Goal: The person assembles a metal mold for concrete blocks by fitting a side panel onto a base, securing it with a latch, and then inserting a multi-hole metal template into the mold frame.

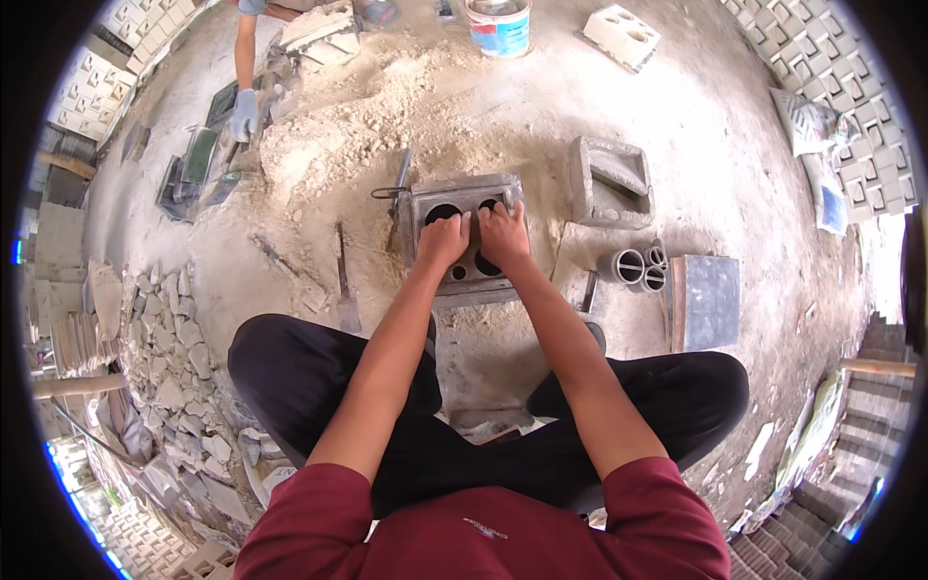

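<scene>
Between my bent knees stands a square grey mould frame point(466, 186) on the dusty ground. Inside it lies a dark plate point(473, 257) with several round holes of different sizes. My left hand point(444, 242) is closed at the plate's left side, fingers curled by a large hole. Close beside it, my right hand point(504, 235) is closed on the right side, with its fingers bent over the hole edges. The fingertips are partly hidden in the holes. A metal rod with a ring point(394, 189) rests against the frame's left side.
Pale powder point(358, 130) is heaped beyond the mould. A co-worker's gloved hand point(244, 116) is at dark plates far left. Right of me are a grey tray point(583, 188), short tubes point(622, 267) and boards point(706, 304). A trowel point(346, 290), bucket point(501, 34) and rubble point(169, 338) lie around.
</scene>
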{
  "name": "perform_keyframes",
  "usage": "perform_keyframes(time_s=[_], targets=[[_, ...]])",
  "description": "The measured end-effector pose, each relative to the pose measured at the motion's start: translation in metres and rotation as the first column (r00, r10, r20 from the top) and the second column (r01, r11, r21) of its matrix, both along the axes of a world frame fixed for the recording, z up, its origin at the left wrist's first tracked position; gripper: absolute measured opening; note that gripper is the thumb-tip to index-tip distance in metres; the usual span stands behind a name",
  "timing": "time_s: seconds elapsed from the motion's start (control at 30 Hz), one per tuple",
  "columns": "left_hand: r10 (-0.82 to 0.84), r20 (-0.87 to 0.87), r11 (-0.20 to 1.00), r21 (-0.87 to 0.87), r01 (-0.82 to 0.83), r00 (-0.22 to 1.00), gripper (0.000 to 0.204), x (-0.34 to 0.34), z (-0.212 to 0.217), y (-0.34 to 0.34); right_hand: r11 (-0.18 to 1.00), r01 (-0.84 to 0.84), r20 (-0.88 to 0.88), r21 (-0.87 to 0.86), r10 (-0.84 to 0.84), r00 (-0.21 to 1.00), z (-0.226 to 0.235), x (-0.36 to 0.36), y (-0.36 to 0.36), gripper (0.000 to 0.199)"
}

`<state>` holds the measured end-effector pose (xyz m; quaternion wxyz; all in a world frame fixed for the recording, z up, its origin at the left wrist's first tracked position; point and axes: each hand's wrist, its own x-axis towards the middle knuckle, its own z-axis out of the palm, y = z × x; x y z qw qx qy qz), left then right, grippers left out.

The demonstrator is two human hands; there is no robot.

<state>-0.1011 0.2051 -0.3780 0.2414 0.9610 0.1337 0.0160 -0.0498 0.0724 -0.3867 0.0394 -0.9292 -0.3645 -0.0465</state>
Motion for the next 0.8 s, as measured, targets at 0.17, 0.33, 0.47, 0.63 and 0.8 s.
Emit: perform_keyframes(time_s=[0.17,0.33,0.47,0.63,0.8], targets=[[-0.013,0.013,1.0,0.017,0.013,1.0,0.05,-0.001,-0.003,-0.001,0.999,-0.029,-0.048,0.026,0.03,0.998,0.006,0.005,-0.003,0.036],[0.033,-0.137,0.999,0.032,-0.029,0.99,0.059,0.0,0.005,-0.008,0.999,-0.039,-0.057,-0.025,0.037,0.998,0.007,0.003,-0.003,0.033],[0.038,-0.173,0.998,0.05,-0.029,0.984,0.062,0.005,0.011,-0.008,0.998,-0.022,0.004,-0.06,0.023,1.0,0.004,0.001,0.0,0.032],[0.013,-0.182,0.998,0.057,-0.003,0.983,0.066,0.006,0.009,-0.01,0.998,-0.002,-0.052,-0.057,-0.001,0.999,0.006,0.004,-0.003,0.032],[0.006,-0.197,0.995,0.099,0.013,0.98,0.068,-0.007,-0.009,0.007,0.982,-0.164,-0.197,-0.093,0.144,0.97,0.031,0.001,-0.006,0.042]])
